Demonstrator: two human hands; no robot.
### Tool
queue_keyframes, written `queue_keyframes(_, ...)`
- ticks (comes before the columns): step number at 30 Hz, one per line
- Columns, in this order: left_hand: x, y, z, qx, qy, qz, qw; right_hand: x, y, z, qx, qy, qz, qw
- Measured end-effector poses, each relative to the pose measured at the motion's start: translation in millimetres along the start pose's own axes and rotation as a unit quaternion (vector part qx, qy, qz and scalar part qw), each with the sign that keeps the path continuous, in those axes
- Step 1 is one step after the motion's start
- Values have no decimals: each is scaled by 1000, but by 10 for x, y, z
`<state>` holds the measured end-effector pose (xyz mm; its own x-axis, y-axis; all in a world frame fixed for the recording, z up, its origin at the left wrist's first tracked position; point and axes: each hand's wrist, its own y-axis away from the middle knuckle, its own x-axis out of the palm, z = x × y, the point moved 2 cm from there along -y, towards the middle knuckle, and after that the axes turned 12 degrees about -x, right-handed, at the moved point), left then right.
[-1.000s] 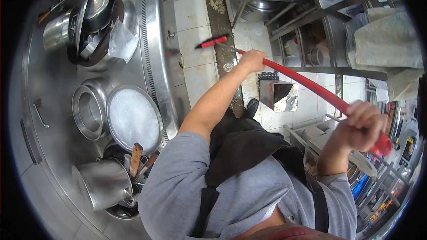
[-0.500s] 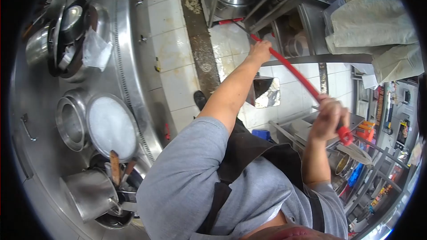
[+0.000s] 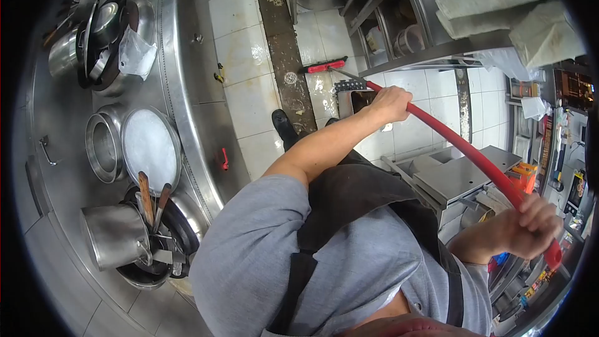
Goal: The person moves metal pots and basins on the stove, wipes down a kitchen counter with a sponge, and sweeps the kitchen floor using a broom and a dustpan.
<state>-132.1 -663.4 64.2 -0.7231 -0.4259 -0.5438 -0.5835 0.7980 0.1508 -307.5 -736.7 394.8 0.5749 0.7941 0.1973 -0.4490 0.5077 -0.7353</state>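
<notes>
Both my hands hold the long red handle [image 3: 465,143] of a floor squeegee. My left hand [image 3: 393,104] is closed around its lower part, my right hand [image 3: 535,228] around the part near its top end. The squeegee's red head [image 3: 327,65], with a dark edge, rests on the wet floor beside the dark floor strip. Just below the head stands an open metal box [image 3: 353,103] with a dark perforated edge, partly hidden by my left forearm.
On the left, a steel counter [image 3: 178,81] carries pots, pans and a round white-topped container [image 3: 150,148]. Pale cloths [image 3: 493,0] hang over a steel rack at upper right. Below them stands a steel cabinet [image 3: 465,175]. My dark shoe [image 3: 284,126] is on the tiles.
The squeegee's head has come back toward me along the floor. My left hand has moved right and nearer; my right hand has gone down and to the right with the handle's end.
</notes>
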Motion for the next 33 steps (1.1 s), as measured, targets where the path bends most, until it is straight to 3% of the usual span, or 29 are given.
queue_keyframes(2, -26, 16, -195, 33, -8, -66, 997, -200, -90, 152, -14, -54, 15, 998)
queue_keyframes(7, 206, -316, -28, 17, 16, -142, 990, -309, 108, -127, -35, -42, 17, 998)
queue_keyframes(9, 367, -344, 193, -14, 19, -87, 996, -190, 262, -348, -14, 86, 5, 996)
queue_keyframes(11, 644, -237, 274, -36, -5, -5, 999, -223, 242, -344, 5, 80, -9, 997)
queue_keyframes(13, 674, -38, 98, -33, 8, 4, 999, -476, 111, -174, -5, -64, 25, 998)
queue_keyframes(16, 670, 140, -68, -37, 11, 43, 998, -707, 79, -14, 14, -70, 30, 997)
queue_keyframes(21, 548, 104, -347, 7, 32, -91, 995, -816, 2, 360, -16, -87, 41, 995)
queue_keyframes(24, 505, 123, -275, 30, 21, -110, 993, -739, 199, 430, -37, -53, 40, 997)
queue_keyframes(26, 591, 81, 83, 24, -7, -58, 998, -476, 378, 238, -50, -39, 20, 998)
queue_keyframes(29, 593, 87, 410, 7, -32, 59, 998, -182, 522, -141, 21, -12, 2, 1000)
queue_keyframes(32, 461, -102, 430, 43, -42, 70, 996, -64, 335, -160, 24, -19, -7, 1000)
queue_keyframes(33, 377, -142, 408, 9, -49, 101, 994, -69, 287, -228, 20, 7, 0, 1000)
